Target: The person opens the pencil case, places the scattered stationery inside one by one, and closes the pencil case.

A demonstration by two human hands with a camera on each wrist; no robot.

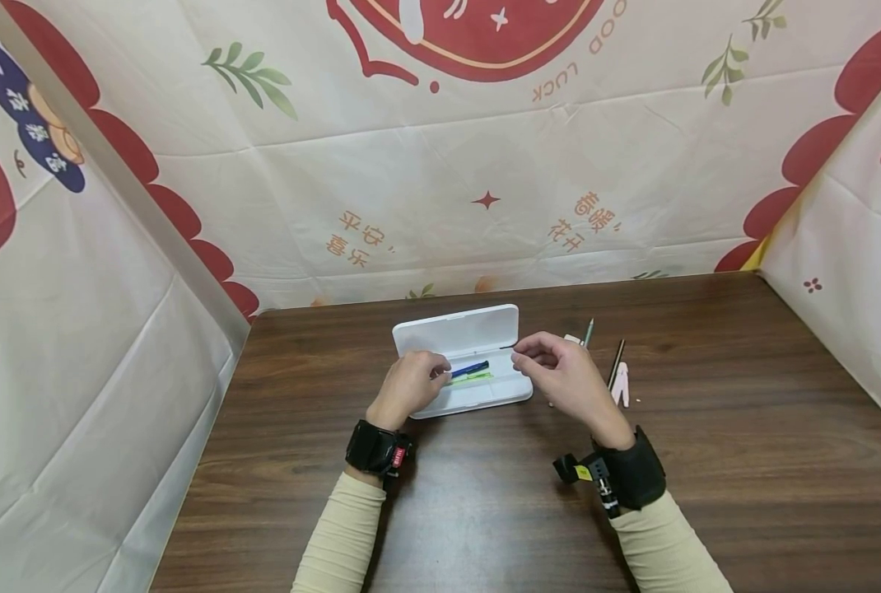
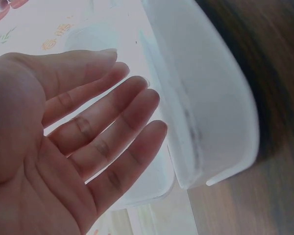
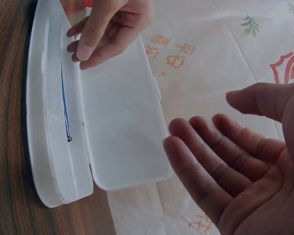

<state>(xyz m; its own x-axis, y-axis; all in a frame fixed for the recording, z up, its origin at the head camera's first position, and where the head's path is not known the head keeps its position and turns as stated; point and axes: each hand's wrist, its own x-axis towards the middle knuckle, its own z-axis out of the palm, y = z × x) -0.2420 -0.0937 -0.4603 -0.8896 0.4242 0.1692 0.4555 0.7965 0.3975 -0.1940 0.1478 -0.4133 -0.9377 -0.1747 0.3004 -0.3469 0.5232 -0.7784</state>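
Sleeves [image 1: 344, 531] foremost, we see left hand [image 1: 408, 385] and right hand [image 1: 561, 375] empty, fingers [image 3: 190, 174] loosely parted, raised case lid [image 1: 455, 331] leaving the blue pen [image 1: 472, 369] reachable.

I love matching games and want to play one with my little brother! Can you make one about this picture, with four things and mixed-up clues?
Things:
1. pencil case
2. blue pen
3. right hand
4. table

Clues:
A. brown, with a wood-like pattern
B. near the right end of the pencil case, holding nothing
C. white, with its lid raised
D. lying inside the pencil case

Right pairs: 1-C, 2-D, 3-B, 4-A
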